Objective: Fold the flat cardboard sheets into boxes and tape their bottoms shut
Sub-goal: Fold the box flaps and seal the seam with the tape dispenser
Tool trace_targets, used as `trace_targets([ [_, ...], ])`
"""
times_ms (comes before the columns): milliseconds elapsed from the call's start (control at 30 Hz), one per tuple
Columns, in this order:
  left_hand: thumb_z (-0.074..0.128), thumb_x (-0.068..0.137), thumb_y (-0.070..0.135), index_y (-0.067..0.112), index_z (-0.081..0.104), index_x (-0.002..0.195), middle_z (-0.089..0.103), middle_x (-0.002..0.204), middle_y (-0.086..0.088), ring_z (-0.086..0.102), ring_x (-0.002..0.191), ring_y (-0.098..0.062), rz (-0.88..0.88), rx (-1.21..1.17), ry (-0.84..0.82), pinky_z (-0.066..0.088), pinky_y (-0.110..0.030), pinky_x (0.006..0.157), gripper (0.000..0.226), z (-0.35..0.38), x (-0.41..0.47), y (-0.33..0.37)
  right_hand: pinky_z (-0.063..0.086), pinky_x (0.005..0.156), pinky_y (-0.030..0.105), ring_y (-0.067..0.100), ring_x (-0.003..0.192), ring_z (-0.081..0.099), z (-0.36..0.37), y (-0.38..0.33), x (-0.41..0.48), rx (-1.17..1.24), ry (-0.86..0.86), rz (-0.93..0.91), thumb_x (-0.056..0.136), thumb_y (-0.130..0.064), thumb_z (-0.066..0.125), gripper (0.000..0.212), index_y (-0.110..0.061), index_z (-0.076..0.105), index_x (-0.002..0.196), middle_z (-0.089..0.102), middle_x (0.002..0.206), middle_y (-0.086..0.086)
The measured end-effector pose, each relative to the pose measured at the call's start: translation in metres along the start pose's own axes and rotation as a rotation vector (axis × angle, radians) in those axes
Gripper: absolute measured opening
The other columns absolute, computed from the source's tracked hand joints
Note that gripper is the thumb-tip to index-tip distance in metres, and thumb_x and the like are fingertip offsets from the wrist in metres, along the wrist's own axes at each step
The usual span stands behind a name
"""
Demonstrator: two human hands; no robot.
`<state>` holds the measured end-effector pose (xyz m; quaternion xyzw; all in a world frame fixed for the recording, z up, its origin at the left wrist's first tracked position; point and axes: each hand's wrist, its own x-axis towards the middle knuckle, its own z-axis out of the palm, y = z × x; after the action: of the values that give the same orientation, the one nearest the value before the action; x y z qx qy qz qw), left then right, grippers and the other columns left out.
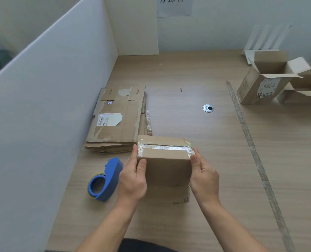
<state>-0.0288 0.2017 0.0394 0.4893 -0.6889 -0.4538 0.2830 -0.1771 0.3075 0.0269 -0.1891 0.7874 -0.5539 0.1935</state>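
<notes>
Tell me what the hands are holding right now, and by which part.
Both hold the cardboard box near its taped end: left hand on its left side, thumb on the near face; right hand on its right side.

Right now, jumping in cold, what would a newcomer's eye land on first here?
The taped box at centre front, gripped on either side by the left hand and the right hand, with shiny tape along its top seam. Next, the blue tape dispenser lying on the table left of the hands, and the stack of flat cardboard sheets behind it against the white partition.
</notes>
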Motion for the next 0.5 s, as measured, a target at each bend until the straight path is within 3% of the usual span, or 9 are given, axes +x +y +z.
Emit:
trace_targets([
  [33,0.050,0.102,0.027,0.032,0.035,0.150,0.066,0.116,0.013,0.060,0.107,-0.009,0.022,0.011,-0.005,0.040,-0.004,0.087,0.050,0.000,-0.001,0.000,0.029,0.082,-0.007,-0.014,0.104,0.052,0.000,0.000,0.000,-0.007,-0.014,-0.002,0.101,-0.035,0.050,0.042,-0.023,0.053,0.141,0.064,0.122,-0.017],
  [67,0.050,0.102,0.023,0.031,0.036,0.150,0.067,0.123,0.004,0.059,0.114,-0.018,0.033,0.015,0.014,0.044,-0.013,0.095,0.050,0.000,0.001,0.001,0.031,0.079,-0.006,-0.014,0.096,0.054,0.000,-0.001,-0.001,0.000,-0.044,-0.005,0.100,-0.033,0.052,0.044,-0.023,0.050,0.143,0.066,0.114,-0.019],
  [133,0.053,0.101,0.022,0.032,0.040,0.147,0.072,0.095,-0.009,0.063,0.086,-0.020,0.012,0.020,0.094,0.050,-0.032,0.081,0.049,-0.004,0.006,0.004,0.038,0.078,-0.001,-0.012,0.103,0.053,0.000,-0.001,-0.004,0.047,-0.108,-0.001,0.099,-0.026,0.056,0.046,-0.024,0.047,0.144,0.065,0.101,-0.029],
  [200,0.058,0.099,0.023,0.032,0.049,0.142,0.059,0.064,0.002,0.051,0.057,-0.013,-0.004,-0.017,0.157,0.042,-0.020,0.060,0.045,-0.007,0.009,0.010,0.043,0.089,0.006,-0.020,0.109,0.047,0.002,0.000,-0.004,0.116,-0.112,0.035,0.098,-0.023,0.058,0.044,-0.024,0.051,0.141,0.061,0.095,-0.041],
  [233,0.060,0.098,0.024,0.028,0.053,0.140,0.066,0.070,0.002,0.055,0.059,-0.014,-0.009,-0.046,0.178,0.043,-0.018,0.059,0.043,-0.007,0.009,0.013,0.043,0.096,0.008,-0.024,0.108,0.049,0.003,0.001,-0.003,0.154,-0.083,0.055,0.097,-0.024,0.060,0.042,-0.024,0.053,0.139,0.059,0.101,-0.043],
  [267,0.062,0.097,0.024,0.025,0.057,0.138,0.075,0.089,-0.007,0.065,0.075,-0.021,-0.019,-0.077,0.190,0.048,-0.021,0.067,0.041,-0.006,0.008,0.016,0.040,0.099,0.007,-0.026,0.107,0.049,0.004,0.002,-0.002,0.188,-0.042,0.068,0.096,-0.025,0.061,0.041,-0.023,0.056,0.137,0.058,0.112,-0.038],
  [333,0.062,0.097,0.024,0.023,0.057,0.138,0.062,0.121,-0.024,0.057,0.113,-0.038,-0.038,-0.099,0.178,0.049,-0.042,0.095,0.041,0.001,0.004,0.021,0.037,0.096,0.001,-0.020,0.110,0.051,0.007,0.004,0.001,0.223,0.023,0.087,0.096,-0.026,0.061,0.038,-0.022,0.060,0.134,0.060,0.127,-0.023],
  [400,0.060,0.098,0.025,0.027,0.053,0.142,0.056,0.126,-0.027,0.051,0.121,-0.044,-0.038,-0.069,0.140,0.043,-0.055,0.103,0.044,0.012,-0.003,0.023,0.036,0.094,0.000,-0.017,0.110,0.053,0.008,0.006,0.004,0.244,0.056,0.097,0.097,-0.025,0.060,0.035,-0.022,0.062,0.132,0.061,0.130,-0.016],
  [500,0.060,0.098,0.027,0.035,0.048,0.145,0.062,0.135,-0.011,0.054,0.127,-0.033,0.004,-0.031,0.127,0.042,-0.045,0.110,0.049,0.019,-0.006,0.025,0.039,0.099,0.009,-0.010,0.116,0.054,0.005,0.010,0.004,0.234,0.086,0.093,0.098,-0.025,0.058,0.033,-0.022,0.064,0.131,0.062,0.131,-0.013],
])
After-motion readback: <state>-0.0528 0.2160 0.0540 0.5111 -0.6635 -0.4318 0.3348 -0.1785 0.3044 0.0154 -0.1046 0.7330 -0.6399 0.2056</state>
